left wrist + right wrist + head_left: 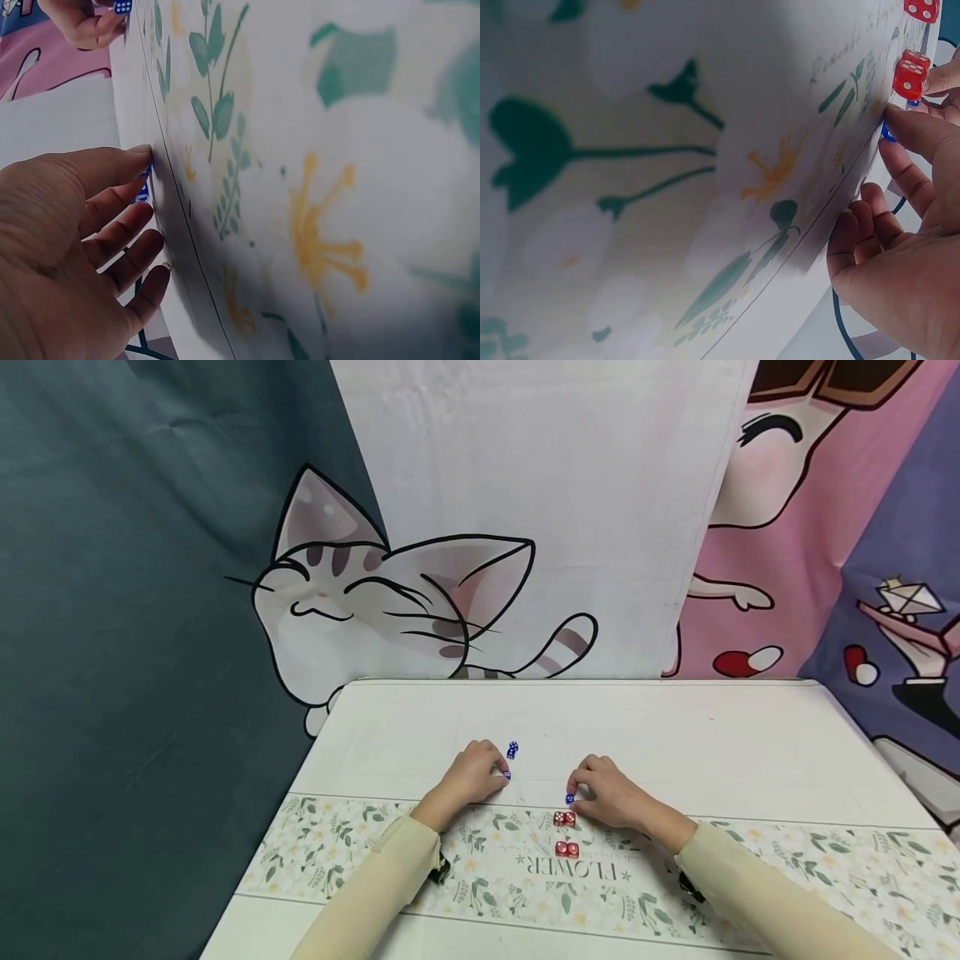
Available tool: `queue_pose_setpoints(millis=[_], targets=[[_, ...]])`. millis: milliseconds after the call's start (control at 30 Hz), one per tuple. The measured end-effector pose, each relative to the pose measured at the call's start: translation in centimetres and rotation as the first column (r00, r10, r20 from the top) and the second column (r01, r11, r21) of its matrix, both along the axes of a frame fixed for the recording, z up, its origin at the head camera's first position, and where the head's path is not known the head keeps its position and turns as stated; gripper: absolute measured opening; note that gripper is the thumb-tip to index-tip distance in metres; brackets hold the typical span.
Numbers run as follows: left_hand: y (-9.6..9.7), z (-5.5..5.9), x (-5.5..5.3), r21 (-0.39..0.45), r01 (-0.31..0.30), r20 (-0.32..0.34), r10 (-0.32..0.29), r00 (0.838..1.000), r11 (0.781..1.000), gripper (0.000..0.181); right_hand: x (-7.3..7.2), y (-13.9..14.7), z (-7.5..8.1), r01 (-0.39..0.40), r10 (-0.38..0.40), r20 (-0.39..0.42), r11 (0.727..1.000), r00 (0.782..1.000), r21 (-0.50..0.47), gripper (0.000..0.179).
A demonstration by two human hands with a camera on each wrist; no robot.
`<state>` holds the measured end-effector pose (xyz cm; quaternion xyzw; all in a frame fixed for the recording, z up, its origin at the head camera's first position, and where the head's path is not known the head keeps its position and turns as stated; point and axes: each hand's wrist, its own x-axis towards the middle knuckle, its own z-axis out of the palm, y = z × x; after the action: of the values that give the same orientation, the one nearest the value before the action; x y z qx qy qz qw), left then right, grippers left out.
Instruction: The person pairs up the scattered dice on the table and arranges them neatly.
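Note:
My left hand (475, 772) pinches a blue die (507, 775) between thumb and index finger, low over the white part of the tabletop. In the left wrist view the thumb largely covers that die. Just beyond these fingertips lie two more blue dice (512, 750), close together. My right hand (609, 793) pinches another blue die (889, 133) between thumb and forefinger, its other fingers curled loosely. Right in front of that die sits a pair of red dice (564, 818), side by side. A second red pair (567, 850) lies nearer to me.
The white table (600, 718) carries a floral band (360, 860) with printed lettering. A dark curtain (150, 652) hangs at the left, and cartoon-printed cloths (562, 485) hang behind the table's far edge.

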<state>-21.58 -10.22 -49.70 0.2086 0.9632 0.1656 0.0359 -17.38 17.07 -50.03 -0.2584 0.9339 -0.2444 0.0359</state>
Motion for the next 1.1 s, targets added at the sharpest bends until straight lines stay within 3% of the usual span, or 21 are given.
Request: queue_pose_setpoints(millis=[1100], targets=[[3.3,0.1,1.7,-0.047,0.091,-0.008,-0.092,0.996,0.995,0.012,-0.4,-0.1,-0.3,-0.003,0.003,0.001,1.000,1.000,-0.001,0.014]])
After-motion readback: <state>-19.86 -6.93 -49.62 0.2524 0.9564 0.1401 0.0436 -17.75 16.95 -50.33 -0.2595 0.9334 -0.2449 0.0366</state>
